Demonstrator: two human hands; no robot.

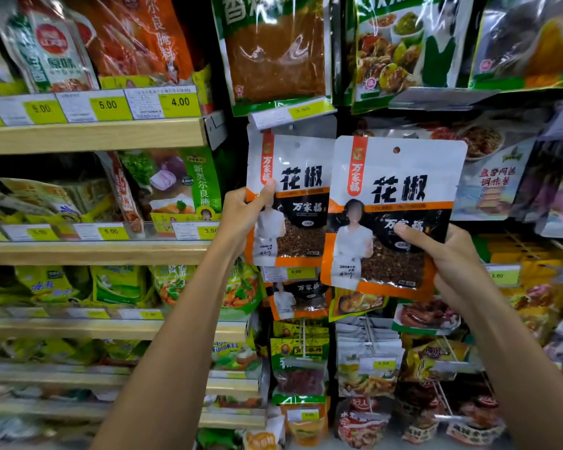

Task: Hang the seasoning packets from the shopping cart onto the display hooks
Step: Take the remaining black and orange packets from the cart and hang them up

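Right hand [459, 264], fingers tight around front packet [394, 190]; left hand [241, 216] likewise around rear packet [299, 177].

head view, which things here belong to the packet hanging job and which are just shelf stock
Job: left hand gripping the rear peppercorn packet; right hand gripping the front peppercorn packet.
Lying about: wooden shelf; brown powder bag; 4.00 price label.
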